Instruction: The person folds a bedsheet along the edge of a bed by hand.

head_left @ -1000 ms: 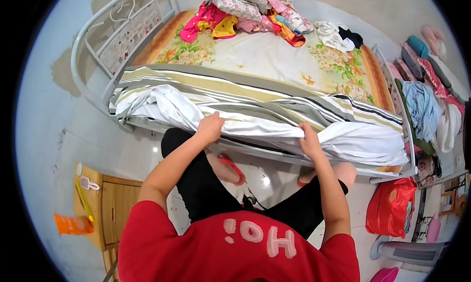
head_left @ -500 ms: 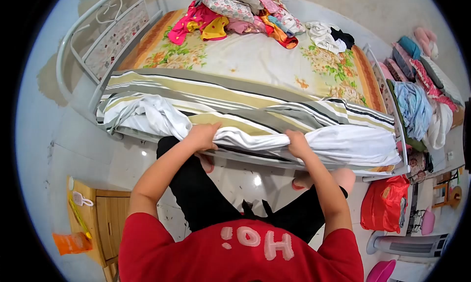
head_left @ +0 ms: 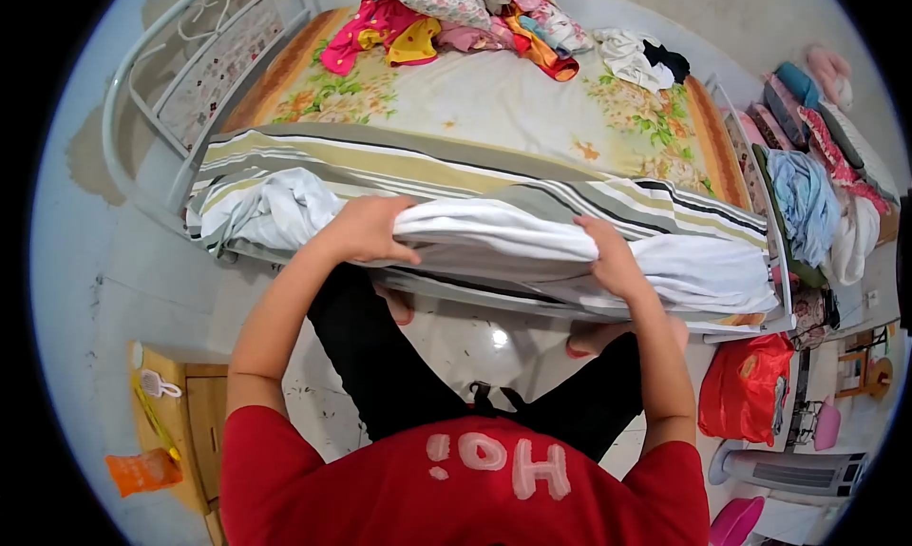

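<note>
The white cloth (head_left: 508, 228) lies bunched in a long fold along the near edge of the bed (head_left: 503, 104), on the striped sheet (head_left: 408, 156), and its middle stretch spans the gap between the person's two hands. The left hand (head_left: 366, 230) is at one end of this stretch, fingers above and thumb below, the two standing apart with the cloth's edge between them (whether that grip presses on the fabric, I cannot tell). The right hand (head_left: 616, 261) has its grip clamped on the fold farther along, fingertips on top of the cloth. Beyond each hand the white cloth goes on in loose, crumpled heaps.

The striped sheet covers only the near strip of the bed; behind it the flowered mattress surface shows. At the far side sits a pile of clothes (head_left: 465, 9), and to its right, apart from it, a small heap of white and black garments (head_left: 638, 59).

Below the bed's right end, a red bag (head_left: 744, 389) is on the floor, near a grey fan (head_left: 793, 472). At lower left, a wooden cabinet (head_left: 207, 432) carries a white-handled brush (head_left: 160, 384), with an orange packet (head_left: 142, 472) at its edge.
</note>
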`<state>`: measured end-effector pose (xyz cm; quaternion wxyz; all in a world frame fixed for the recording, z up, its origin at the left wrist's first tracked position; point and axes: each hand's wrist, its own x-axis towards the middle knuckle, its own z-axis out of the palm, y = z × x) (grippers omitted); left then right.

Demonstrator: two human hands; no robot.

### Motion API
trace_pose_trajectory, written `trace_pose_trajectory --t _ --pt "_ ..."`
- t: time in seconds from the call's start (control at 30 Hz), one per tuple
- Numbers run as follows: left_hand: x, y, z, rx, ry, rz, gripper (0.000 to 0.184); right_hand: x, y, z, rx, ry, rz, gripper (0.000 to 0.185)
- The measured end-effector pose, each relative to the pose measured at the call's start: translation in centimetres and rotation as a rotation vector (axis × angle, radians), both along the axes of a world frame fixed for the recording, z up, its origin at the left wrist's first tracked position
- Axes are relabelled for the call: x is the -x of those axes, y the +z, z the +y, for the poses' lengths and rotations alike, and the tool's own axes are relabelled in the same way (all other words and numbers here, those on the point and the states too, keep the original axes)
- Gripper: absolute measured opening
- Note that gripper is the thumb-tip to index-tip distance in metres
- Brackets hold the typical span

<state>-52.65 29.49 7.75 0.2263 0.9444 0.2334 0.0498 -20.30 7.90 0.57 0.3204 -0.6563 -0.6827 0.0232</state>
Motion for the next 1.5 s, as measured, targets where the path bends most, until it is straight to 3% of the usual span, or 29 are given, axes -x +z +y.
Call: trace_pose_trajectory --t 0.07,0.13,0.2,0.27,0.33,0.4,0.43,0.47,0.57,0.63,0.67,0.8,0.83,0.87,0.97,1.0,1.03,1.07,1.1,1.13,1.2,1.23,1.3,1.43,1.5 --pt "-0.1 -1.8 0.3 -0.048 -0.028 0.113 0.033 -0.2 0.1 0.0 0.111 -0.053 0.082 0.045" --pt "-0.4 -4.1 0.6 -0.232 -0.015 0.438 0.035 0.2 1.9 0.5 0.499 -0.105 0.202 0.053" --pt "0.1 -5.2 1.4 -0.234 -0.054 0.305 0.031 0.1 1.3 -0.1 0.405 -0.065 0.203 0.053" --pt "0.4 -6.1 2.3 0.208 -0.011 0.043 0.028 1.0 1.6 -0.8 0.494 -0.026 0.201 0.055" --pt "0.6 -6.5 2.4 0.283 -0.010 0.092 0.032 1.3 0.0 -0.9 0.465 0.021 0.205 0.052" --pt "0.7 -5.8 1.7 0.202 -0.048 0.211 0.039 1.3 -0.7 -0.5 0.789 0.001 -0.089 0.042" --pt "0.8 -5.9 1.8 0.274 -0.106 0.209 0.048 0.3 -2.9 -0.3 0.756 0.029 -0.136 0.029" --pt "0.9 -6.1 2.1 0.388 -0.243 0.216 0.055 0.4 -2.6 -0.2 0.755 0.024 -0.134 0.029" --pt "0.6 -6.3 2.2 0.213 -0.262 0.424 0.049 0.2 -1.0 0.3 0.681 -0.034 0.016 0.027" --pt "-0.2 -6.1 2.4 -0.057 -0.051 0.597 0.037 -0.9 -0.9 0.5 0.657 -0.023 0.071 0.027" --pt "-0.3 -6.6 3.2 -0.125 0.019 0.488 0.023 -1.4 -0.8 0.9 0.631 -0.013 0.126 0.028" --pt "-2.4 -4.8 7.0 -0.194 0.117 0.146 0.018 -2.7 3.8 3.2 0.679 0.063 0.269 0.051" --pt "-3.4 -4.7 8.7 -0.200 0.105 0.118 0.022 -3.0 4.4 4.0 0.677 -0.021 0.093 0.055" --pt "-4.2 -4.6 10.3 -0.206 0.092 0.092 0.027 -3.5 5.1 5.3 0.688 -0.009 0.003 0.047" --pt "-6.0 -0.7 13.0 0.210 -0.025 -0.041 0.045 -6.1 5.2 8.8 0.728 -0.164 0.018 0.040" --pt "-7.0 -0.3 14.2 0.211 -0.027 -0.038 0.045 -6.9 4.8 9.9 0.539 -0.234 -0.049 0.032" --pt "-7.9 0.3 15.2 0.071 -0.049 0.141 0.048 -7.5 4.5 10.6 0.350 -0.303 -0.116 0.023" --pt "-8.7 0.7 15.8 -0.070 -0.072 0.318 0.051 -7.8 4.3 11.4 0.351 -0.306 -0.114 0.023" --pt "-9.8 0.8 15.6 -0.264 0.071 0.356 0.042 -7.7 4.0 12.2 0.195 -0.371 -0.120 0.019" --pt "-10.5 0.1 16.6 -0.263 0.065 0.357 0.042 -7.6 3.8 12.9 0.038 -0.436 -0.125 0.017" --pt "-12.2 -1.7 18.9 -0.661 0.268 -0.022 0.031 -7.5 3.0 13.7 -0.005 -0.491 -0.172 0.023" --pt "-12.8 -2.4 19.7 -0.659 0.266 -0.019 0.031 -7.6 2.2 14.0 -0.120 -0.483 -0.143 0.025" --pt "-13.8 -3.7 20.3 -0.941 0.282 -0.499 0.020 -7.6 0.6 14.0 -0.220 -0.476 -0.108 0.026" --pt "-13.3 -7.5 19.6 -0.732 0.219 -0.381 0.019 -6.7 -1.2 11.7 -0.050 -0.428 0.002 0.038" --pt "-11.7 -7.5 16.2 -0.172 0.264 0.047 0.027 -5.6 -1.4 9.8 0.080 -0.380 0.025 0.049"
